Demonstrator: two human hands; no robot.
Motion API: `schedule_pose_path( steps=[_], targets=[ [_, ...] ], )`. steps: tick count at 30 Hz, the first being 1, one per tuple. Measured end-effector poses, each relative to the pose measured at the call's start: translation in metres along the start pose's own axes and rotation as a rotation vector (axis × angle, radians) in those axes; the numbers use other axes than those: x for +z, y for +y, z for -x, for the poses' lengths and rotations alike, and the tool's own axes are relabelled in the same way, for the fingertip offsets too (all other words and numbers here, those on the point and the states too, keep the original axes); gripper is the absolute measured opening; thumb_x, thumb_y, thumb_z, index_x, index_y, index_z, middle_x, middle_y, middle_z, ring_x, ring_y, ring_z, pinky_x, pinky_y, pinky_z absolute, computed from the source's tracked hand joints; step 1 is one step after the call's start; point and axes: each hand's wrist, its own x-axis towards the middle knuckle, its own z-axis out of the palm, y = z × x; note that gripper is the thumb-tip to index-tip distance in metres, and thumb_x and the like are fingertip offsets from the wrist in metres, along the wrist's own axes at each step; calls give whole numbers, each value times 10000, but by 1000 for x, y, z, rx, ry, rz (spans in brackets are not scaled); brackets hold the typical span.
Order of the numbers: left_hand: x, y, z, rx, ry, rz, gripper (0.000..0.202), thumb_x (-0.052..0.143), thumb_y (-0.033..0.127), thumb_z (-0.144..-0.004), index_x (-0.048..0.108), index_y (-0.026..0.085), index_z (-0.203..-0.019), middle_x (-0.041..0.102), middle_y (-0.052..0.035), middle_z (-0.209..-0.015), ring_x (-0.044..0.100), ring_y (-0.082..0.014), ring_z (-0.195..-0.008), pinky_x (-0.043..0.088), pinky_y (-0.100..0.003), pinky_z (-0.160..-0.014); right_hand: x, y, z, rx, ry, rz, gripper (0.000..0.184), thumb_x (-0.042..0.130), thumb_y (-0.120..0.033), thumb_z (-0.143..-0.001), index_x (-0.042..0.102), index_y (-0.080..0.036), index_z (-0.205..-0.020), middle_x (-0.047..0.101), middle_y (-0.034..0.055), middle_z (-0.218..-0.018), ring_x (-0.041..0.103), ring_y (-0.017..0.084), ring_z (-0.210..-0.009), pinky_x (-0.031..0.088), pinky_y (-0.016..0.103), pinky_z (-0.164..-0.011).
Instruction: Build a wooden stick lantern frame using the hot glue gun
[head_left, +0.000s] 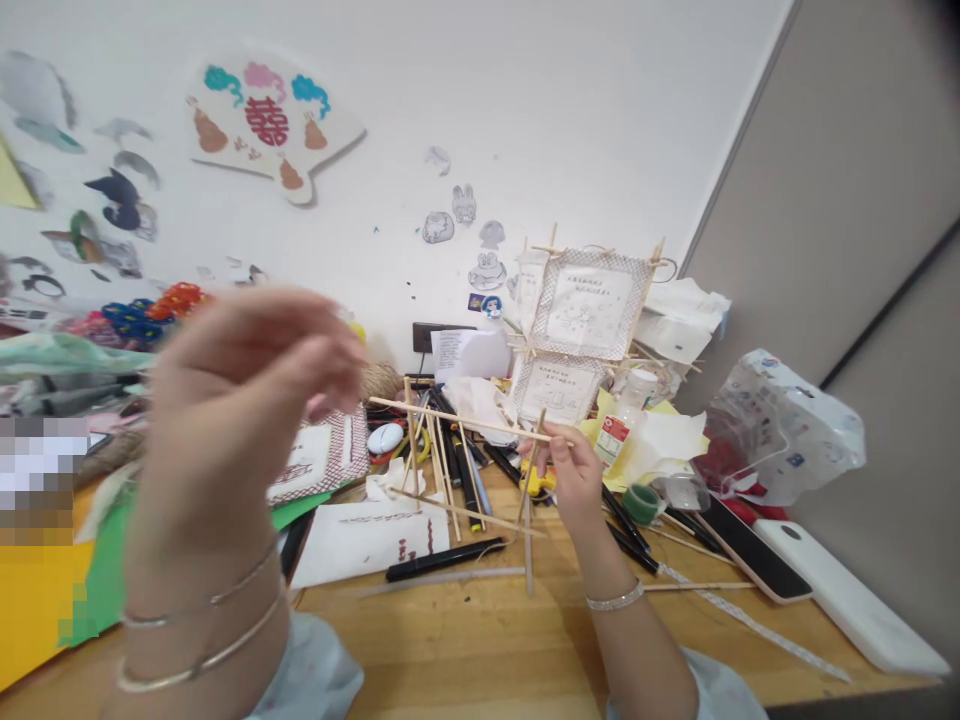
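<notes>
My right hand [574,478] is closed on a frame of thin wooden sticks [450,470], gripping it at its right corner above the wooden table [480,640]. My left hand [247,400] is raised close to the camera and blurred, with fingers pinched together near the left end of the top stick. Whether it holds anything, such as a thread, is too smeared to make out. Under the frame lie several black pens [442,558] and printed paper panels [367,535].
A finished paper-and-stick lantern [589,310] stands at the back by the wall. A plastic bag [780,430], a phone [750,555] and a white case [847,600] lie at the right. Green and yellow sheets [45,590] cover the left. Paper cut-outs hang on the wall.
</notes>
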Motion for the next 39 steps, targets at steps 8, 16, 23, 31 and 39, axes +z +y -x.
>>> schedule_pose_path(
  steps=[8, 16, 23, 31, 39],
  targets=[
    [109, -19, 30, -187, -839, -953, 362, 520, 402, -836, 648, 118, -651, 624, -82, -570, 595, -186, -534, 411, -255, -484, -3, 2, 2, 2, 94, 174, 250, 497, -388, -852, 658, -200, -891, 641, 13, -689, 605, 150, -671, 489, 304, -639],
    [122, -33, 43, -145, -791, -1011, 262, 483, 218, -859, 648, 115, -683, 630, -106, -590, 641, -233, -570, 455, -288, -497, -7, 8, 3, 2, 98, 221, 267, 506, -396, -840, 668, -199, -919, 634, 16, -694, 592, 156, -627, 486, 313, -582],
    [125, -22, 44, -53, -877, -1103, 215, 467, 3, -752, 657, 100, -731, 635, -115, -588, 648, -261, -560, 471, -310, -470, -4, -4, 2, -31, 117, 290, 257, 513, -391, -843, 687, -204, -876, 686, 43, -803, 620, 168, -729, 501, 336, -706],
    [124, -28, 44, -69, -841, -1017, 195, 450, 78, -780, 615, 109, -681, 611, -88, -584, 600, -207, -514, 413, -267, -457, -6, 3, 1, -43, 56, 248, 289, 493, -409, -854, 678, -199, -928, 640, 14, -642, 576, 142, -566, 483, 289, -569],
    [45, 9, 8, 34, -1086, -349, 257, 419, 176, -857, 649, 195, -743, 634, -30, -746, 566, -115, -633, 455, -204, -603, -2, 7, -1, -7, 23, 60, 281, 482, -413, -859, 612, -187, -963, 674, 15, -686, 472, 94, -444, 421, 259, -473]
  ],
)
